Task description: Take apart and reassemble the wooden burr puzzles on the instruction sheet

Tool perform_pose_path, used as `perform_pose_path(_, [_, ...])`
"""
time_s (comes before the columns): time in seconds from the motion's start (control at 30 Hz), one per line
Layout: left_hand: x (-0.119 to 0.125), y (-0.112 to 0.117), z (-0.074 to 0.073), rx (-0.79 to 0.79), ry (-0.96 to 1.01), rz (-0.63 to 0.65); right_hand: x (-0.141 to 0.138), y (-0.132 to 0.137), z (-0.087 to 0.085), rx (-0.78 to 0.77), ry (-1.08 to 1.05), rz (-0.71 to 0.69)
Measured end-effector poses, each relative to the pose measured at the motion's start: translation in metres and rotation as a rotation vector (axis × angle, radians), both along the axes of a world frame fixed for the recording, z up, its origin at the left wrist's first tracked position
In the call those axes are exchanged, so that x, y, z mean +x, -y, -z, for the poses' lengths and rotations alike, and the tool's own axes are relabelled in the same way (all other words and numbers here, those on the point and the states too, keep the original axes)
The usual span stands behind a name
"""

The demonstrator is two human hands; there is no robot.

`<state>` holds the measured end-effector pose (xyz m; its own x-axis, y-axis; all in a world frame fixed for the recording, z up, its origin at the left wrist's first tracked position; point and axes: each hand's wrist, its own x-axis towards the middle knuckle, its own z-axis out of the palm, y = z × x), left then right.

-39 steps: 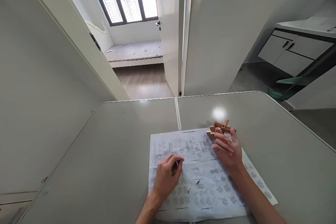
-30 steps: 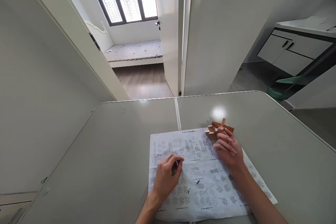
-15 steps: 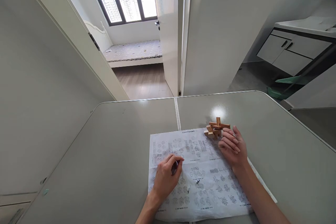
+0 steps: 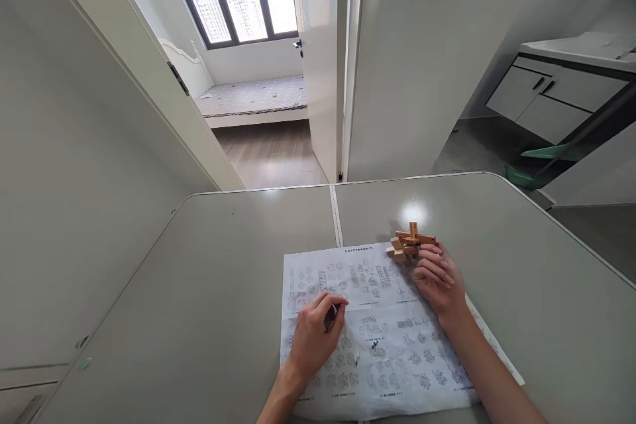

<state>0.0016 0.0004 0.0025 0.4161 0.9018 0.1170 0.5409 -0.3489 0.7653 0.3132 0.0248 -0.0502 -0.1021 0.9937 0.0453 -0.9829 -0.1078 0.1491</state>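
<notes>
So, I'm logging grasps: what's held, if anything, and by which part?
It can't be told: the right hand has its fingers by the right end of the wooden blocks, grip unclear; the left hand curls over the printed sheet, palm hidden.

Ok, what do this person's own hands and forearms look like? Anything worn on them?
The left hand and right hand are both bare, without gloves. The forearms are bare too: no sleeve, watch or bracelet shows within the frame. No ring can be made out.
</notes>
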Motion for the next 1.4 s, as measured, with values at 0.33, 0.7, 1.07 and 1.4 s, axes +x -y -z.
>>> perform_pose_path(0.33, [0.0,-0.001,0.001,0.037,-0.007,0.003,0.005,-0.005,0.009,0.034,-0.07,-0.02])
perform_pose_path(0.7, [-0.001,-0.001,0.003,0.019,-0.009,0.019,0.004,-0.004,0.006,-0.013,-0.137,-0.034])
perform_pose_path(1.07, [-0.001,0.0,0.001,0.01,-0.008,0.008,-0.007,-0.003,-0.018,-0.053,0.257,0.051])
perform_pose_path(1.4, [0.0,0.001,-0.002,0.016,0.003,-0.002,-0.032,0.014,-0.03,0.084,0.855,-0.087])
